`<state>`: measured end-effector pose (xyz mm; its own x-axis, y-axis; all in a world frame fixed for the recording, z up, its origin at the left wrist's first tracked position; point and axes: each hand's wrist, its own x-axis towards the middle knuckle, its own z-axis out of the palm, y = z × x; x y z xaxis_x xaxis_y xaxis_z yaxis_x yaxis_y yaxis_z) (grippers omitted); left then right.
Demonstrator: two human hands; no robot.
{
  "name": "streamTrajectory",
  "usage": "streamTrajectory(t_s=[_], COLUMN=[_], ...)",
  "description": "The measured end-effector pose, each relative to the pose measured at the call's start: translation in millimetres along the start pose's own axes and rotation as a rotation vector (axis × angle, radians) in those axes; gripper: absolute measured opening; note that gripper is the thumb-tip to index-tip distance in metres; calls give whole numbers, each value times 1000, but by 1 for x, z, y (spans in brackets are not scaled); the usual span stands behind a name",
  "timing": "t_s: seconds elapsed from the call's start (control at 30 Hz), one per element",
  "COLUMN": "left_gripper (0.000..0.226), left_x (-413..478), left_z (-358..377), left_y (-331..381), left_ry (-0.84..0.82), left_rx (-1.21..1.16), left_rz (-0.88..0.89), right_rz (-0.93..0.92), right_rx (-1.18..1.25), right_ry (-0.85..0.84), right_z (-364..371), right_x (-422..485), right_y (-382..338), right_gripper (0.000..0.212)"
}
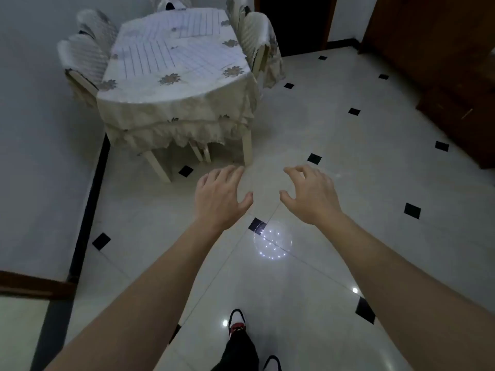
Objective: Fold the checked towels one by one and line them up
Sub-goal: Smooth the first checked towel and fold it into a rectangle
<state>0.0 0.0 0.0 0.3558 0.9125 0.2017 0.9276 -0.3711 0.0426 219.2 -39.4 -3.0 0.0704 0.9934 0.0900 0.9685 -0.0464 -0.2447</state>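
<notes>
The shiny pale floor (348, 183) with little black squares fills most of the view. A counter (174, 103) stands on it, far in front of the person, and a cream cloth with flowers hangs down over all its sides. To the right of the counter, across a wide strip of floor, stands a dark wooden cupboard (442, 62). Chairs (83, 57) in pale striped covers are pushed in close along both long sides of the counter. The checked towels (171, 49) lie flat on top of the counter, white with thin dark lines, and it is not clear how many there are. Both bare arms reach out toward the counter but stop well short of it, over the floor. The left hand (219, 194) is palm down with its fingers (227, 174) loosely bent and holding nothing. The right hand (310, 194) is beside it, a gap apart, with its fingers (297, 171) bent a bit more, like a claw, and also holding nothing. Far below the hands, on the side away from the counter, 2 shoes (237, 321) stand on the floor. Between the shoes and the hands, a ring of tiny white lights (272, 243) shines on the floor.
</notes>
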Motion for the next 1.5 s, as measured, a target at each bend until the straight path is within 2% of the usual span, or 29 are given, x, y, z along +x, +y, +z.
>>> streamTrajectory(t_s=[0.23,0.47,0.67,0.77,0.97,1.3,1.5], left_gripper=[66,64,66,67,64,65,70], left_x=[72,190,306,357,442,612,726], left_z=[18,48,63,71,94,140,154], left_y=[-8,-35,-55,-52,-37,20,66], left_ry=[47,116,50,46,71,41,40], left_rx=[-18,-64,-71,-93,-110,-69,-77], left_rz=[35,45,58,73,127,157,116], right_rz=[13,33,99,120,130,118,105], right_rx=[-14,-35,-34,-30,-61,-51,-18], right_ry=[9,14,21,14,12,24,15], right_z=[5,13,5,6,10,4,-19], right_x=[68,181,289,323,397,548,650], right_y=[21,35,55,66,102,218,298], right_gripper=[56,56,56,61,56,57,56])
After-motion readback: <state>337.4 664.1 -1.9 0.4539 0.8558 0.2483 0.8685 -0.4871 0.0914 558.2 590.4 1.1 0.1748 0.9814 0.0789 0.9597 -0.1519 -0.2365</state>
